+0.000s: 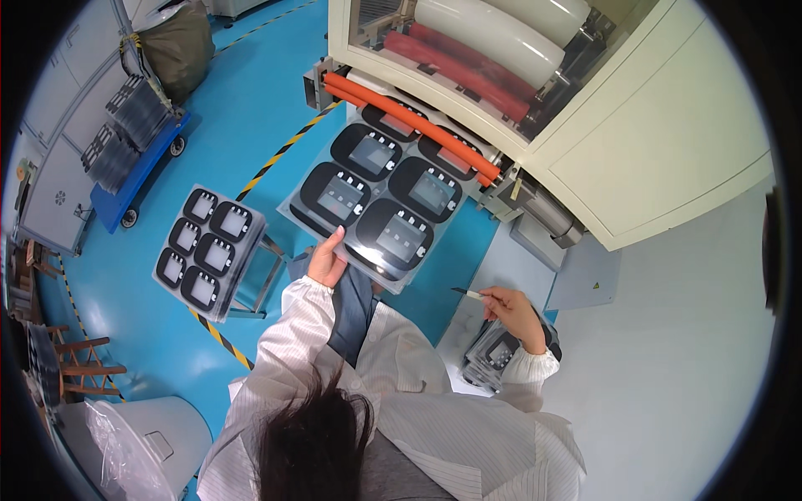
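Note:
A clear plastic sheet (383, 190) with several rounded black panels, each with a pale window, comes out from under an orange roller (409, 123). My left hand (327, 264) grips its near left edge, thumb on top and fingers hidden beneath. To the right of the sheet, my right hand (511, 312) is closed around a small knife (473, 294) with a whitish handle and a dark, thin blade. The blade points left toward the sheet and is apart from it. Below my right hand lies a stack of similar black panels (501, 351), partly hidden by the wrist and sleeve.
A cream machine (643, 125) with white and red rollers stands ahead. At left, a stack of panel sheets (188, 288) rests on a metal-legged stand (259, 292). Farther off are a loaded blue cart (146, 179), a wooden stool (88, 367) and a white bin (167, 434).

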Demonstrator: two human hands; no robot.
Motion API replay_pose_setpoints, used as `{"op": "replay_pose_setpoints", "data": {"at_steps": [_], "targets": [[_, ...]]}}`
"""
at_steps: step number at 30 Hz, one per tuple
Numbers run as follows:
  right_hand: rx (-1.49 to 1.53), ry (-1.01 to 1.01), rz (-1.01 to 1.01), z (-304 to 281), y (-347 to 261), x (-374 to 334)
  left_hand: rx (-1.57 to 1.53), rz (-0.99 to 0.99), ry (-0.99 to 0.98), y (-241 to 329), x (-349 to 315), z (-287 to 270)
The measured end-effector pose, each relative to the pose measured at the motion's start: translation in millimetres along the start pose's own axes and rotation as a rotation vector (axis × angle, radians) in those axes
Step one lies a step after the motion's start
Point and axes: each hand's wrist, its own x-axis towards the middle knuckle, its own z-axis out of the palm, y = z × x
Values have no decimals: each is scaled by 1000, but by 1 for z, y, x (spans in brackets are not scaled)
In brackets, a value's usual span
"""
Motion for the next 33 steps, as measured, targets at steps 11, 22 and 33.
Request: {"op": "replay_pose_setpoints", "data": {"at_steps": [11,22,33], "targets": [[119,-58,-7,7,-9,2,-36,-45,-4,9,-22,4],[113,-6,-150,7,-50,38,-156,-35,-64,19,-49,-7],[-173,403,-460,52,-102,183,-215,-22,38,32,-105,-28]]}}
